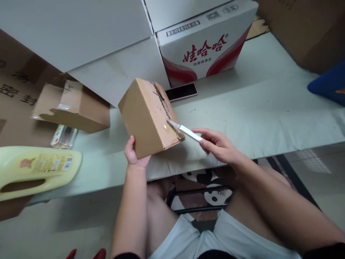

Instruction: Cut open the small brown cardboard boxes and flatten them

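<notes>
A small brown cardboard box [141, 118] is tilted above the table in front of me. My left hand [134, 154] grips its lower corner, thumb on the near face and the other fingers hidden underneath. My right hand [215, 143] is closed round the white handle of a utility knife [188, 132]. The knife's blade tip meets the box's right-hand face, at the lower end of a torn, ragged slit. Brown flaps curl up along that slit.
Behind the box lies a dark-screened phone [183, 92] against a white water carton [202, 54]. An opened cardboard box [81, 108] and a pale yellow jug [40, 171] occupy the left. A blue object [329, 84] is at the right edge of the cloth-covered table [269, 108].
</notes>
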A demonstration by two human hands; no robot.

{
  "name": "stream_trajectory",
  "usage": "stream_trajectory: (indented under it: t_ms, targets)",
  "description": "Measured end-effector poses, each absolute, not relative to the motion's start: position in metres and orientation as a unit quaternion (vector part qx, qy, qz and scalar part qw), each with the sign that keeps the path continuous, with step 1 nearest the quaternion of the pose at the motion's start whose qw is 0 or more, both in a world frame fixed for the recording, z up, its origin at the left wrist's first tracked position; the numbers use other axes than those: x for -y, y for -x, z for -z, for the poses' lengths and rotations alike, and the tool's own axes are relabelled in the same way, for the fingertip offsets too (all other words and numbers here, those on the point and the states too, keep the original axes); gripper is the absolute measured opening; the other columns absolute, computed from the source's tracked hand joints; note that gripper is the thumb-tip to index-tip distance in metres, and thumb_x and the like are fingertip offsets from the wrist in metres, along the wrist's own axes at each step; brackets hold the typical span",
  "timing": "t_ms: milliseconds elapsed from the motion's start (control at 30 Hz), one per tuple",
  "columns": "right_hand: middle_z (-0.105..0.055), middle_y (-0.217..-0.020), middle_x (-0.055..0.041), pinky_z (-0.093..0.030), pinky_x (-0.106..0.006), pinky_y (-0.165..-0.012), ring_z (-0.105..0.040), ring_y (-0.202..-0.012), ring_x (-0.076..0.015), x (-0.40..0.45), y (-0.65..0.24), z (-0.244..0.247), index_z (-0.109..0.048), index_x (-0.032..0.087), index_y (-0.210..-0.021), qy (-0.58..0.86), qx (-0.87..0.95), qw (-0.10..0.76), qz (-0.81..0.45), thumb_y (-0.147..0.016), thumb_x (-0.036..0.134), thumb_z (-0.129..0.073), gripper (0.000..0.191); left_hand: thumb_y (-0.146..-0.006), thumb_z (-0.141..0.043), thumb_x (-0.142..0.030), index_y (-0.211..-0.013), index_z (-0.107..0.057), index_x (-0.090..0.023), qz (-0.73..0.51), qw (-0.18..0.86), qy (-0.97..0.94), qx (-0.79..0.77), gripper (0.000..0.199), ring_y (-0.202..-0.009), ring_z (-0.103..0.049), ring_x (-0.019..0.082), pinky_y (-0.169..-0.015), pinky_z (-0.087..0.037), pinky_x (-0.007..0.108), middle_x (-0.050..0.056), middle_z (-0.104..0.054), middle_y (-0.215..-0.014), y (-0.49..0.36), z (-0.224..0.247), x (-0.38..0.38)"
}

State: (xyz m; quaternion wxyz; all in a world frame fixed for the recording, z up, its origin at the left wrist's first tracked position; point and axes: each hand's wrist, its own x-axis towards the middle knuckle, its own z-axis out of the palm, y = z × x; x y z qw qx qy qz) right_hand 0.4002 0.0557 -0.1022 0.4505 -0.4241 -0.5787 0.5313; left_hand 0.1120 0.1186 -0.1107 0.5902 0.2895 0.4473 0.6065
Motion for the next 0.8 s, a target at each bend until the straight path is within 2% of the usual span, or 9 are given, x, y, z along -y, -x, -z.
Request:
stream_trajectory:
  t_ms: [100, 167, 267, 367, 467, 533, 600, 667, 800]
  targets:
    - [-0.064, -0.075, 0.0001, -0.053, -0.03, -0.066, -0.062, -0.065, -0.0132, -0.054, -0.394, 0.105, -0.06, 0.018, -0.13, 0.425, 0.575, 0.453, -0.532, -0.097, 0.035, -0.052, 0.038, -0.07, -0.077, -0.049, -0.1, -0.074, -0.02, -0.562, 0.608, -0.258, -0.498, 0.042, -0.108, -0.072, 0.028, -0.092, -0.06, 0.041, 0.006, -0.078, -0.103, -0.111, 0.115, -0.122]
    - [-0.068, -0.081, -0.0025, -0.054, -0.033, -0.074, -0.065, -0.075, -0.0156, -0.055, -0.389, 0.106, -0.06, 0.018, -0.131, 0.437, 0.585, 0.465, -0.5, -0.098, 0.035, -0.052, 0.038, -0.067, -0.079, -0.054, -0.098, -0.074, -0.016, -0.521, 0.598, -0.274, -0.544, 0.049, -0.11, -0.071, 0.031, -0.095, -0.06, 0.042, 0.009, -0.078, -0.102, -0.11, 0.123, -0.126]
    - [-0.069, -0.084, -0.0038, -0.052, -0.035, -0.078, -0.065, -0.08, -0.0171, -0.056, -0.385, 0.108, -0.061, 0.02, -0.132, 0.447, 0.594, 0.479, -0.467, -0.099, 0.037, -0.051, 0.038, -0.067, -0.08, -0.062, -0.117, -0.071, -0.02, -0.515, 0.485, -0.403, -0.581, 0.066, -0.13, -0.061, 0.032, -0.114, -0.048, 0.045, 0.011, -0.07, -0.131, -0.106, 0.135, -0.129]
    - [-0.069, -0.087, -0.0038, -0.052, -0.036, -0.079, -0.066, -0.082, -0.0175, -0.057, -0.381, 0.108, -0.057, 0.021, -0.136, 0.441, 0.586, 0.482, -0.479, -0.1, 0.036, -0.049, 0.039, -0.069, -0.082, -0.054, -0.14, -0.057, -0.033, -0.553, 0.339, -0.531, -0.545, 0.078, -0.147, -0.045, 0.03, -0.123, -0.038, 0.045, 0.006, -0.046, -0.16, -0.103, 0.135, -0.125]
    - [-0.062, -0.077, 0.0003, -0.051, -0.034, -0.071, -0.061, -0.069, -0.0147, -0.055, -0.377, 0.108, -0.051, 0.023, -0.141, 0.436, 0.589, 0.467, -0.494, -0.102, 0.032, -0.043, 0.041, -0.09, -0.058, -0.053, -0.139, -0.058, -0.038, -0.567, 0.304, -0.632, -0.431, 0.052, -0.15, -0.04, 0.028, -0.123, -0.039, 0.046, 0.002, -0.047, -0.158, -0.11, 0.117, -0.115]
    - [-0.059, -0.075, 0.0023, -0.048, -0.03, -0.062, -0.055, -0.062, -0.0126, -0.054, -0.375, 0.107, -0.047, 0.025, -0.142, 0.43, 0.596, 0.464, -0.495, -0.101, 0.033, -0.047, 0.042, -0.095, -0.046, -0.054, -0.138, -0.06, -0.037, -0.566, 0.233, -0.708, -0.352, 0.048, -0.149, -0.042, 0.027, -0.125, -0.036, 0.049, 0.0, -0.049, -0.156, -0.121, 0.1, -0.108]
    - [-0.06, -0.081, 0.002, -0.043, -0.026, -0.057, -0.052, -0.061, -0.011, -0.051, -0.375, 0.106, -0.046, 0.027, -0.137, 0.426, 0.596, 0.477, -0.485, -0.097, 0.033, -0.056, 0.042, -0.094, -0.052, -0.049, -0.131, -0.063, -0.034, -0.513, 0.161, -0.779, -0.32, 0.042, -0.148, -0.044, 0.028, -0.127, -0.033, 0.053, 0.002, -0.051, -0.154, -0.133, 0.087, -0.103]
    - [-0.06, -0.082, 0.0033, -0.038, -0.023, -0.052, -0.048, -0.057, -0.0084, -0.048, -0.377, 0.104, -0.048, 0.028, -0.128, 0.416, 0.574, 0.507, -0.49, -0.096, 0.032, -0.061, 0.035, -0.092, -0.058, -0.04, -0.123, -0.064, -0.028, -0.478, 0.107, -0.808, -0.328, 0.034, -0.144, -0.047, 0.029, -0.124, -0.036, 0.055, 0.006, -0.051, -0.152, -0.145, 0.08, -0.099]
    - [-0.059, -0.071, 0.0053, -0.035, -0.022, -0.045, -0.045, -0.046, -0.0081, -0.039, -0.388, 0.094, -0.051, 0.03, -0.122, 0.348, 0.516, 0.553, -0.554, -0.104, 0.036, -0.048, 0.02, -0.092, -0.056, -0.034, -0.118, -0.061, -0.025, -0.461, 0.061, -0.815, -0.346, 0.028, -0.146, -0.045, 0.03, -0.122, -0.037, 0.057, 0.01, -0.05, -0.15, -0.16, 0.08, -0.092]
